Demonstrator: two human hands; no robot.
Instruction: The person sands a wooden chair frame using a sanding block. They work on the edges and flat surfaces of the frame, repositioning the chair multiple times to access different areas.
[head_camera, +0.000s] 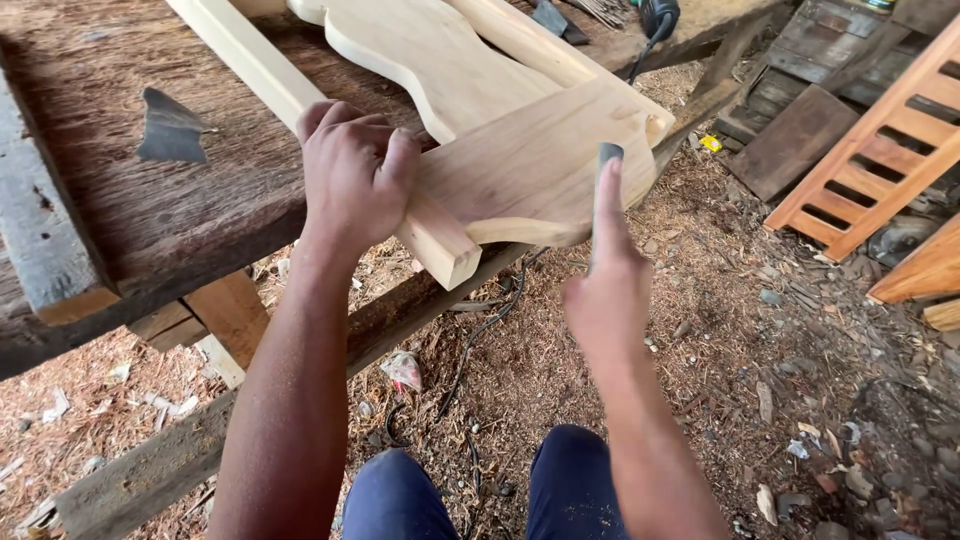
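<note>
My left hand (352, 172) clamps down on a pale wooden frame piece (520, 160), fingers curled over its straight side rail near the cut end. The piece has a curved, shaped panel and hangs past the edge of a rough dark workbench (150, 200). My right hand (605, 290) holds a folded grey strip of sandpaper (604, 160) upright, pressed against the curved front edge of the panel. My knees in blue trousers (480, 495) show at the bottom.
A loose scrap of grey sandpaper (170, 127) lies on the bench top. Sawdust and wood chips cover the ground (800, 380). An orange slatted frame (880, 140) leans at the right beside dark boards (790, 140). A black cable (470, 345) runs under the bench.
</note>
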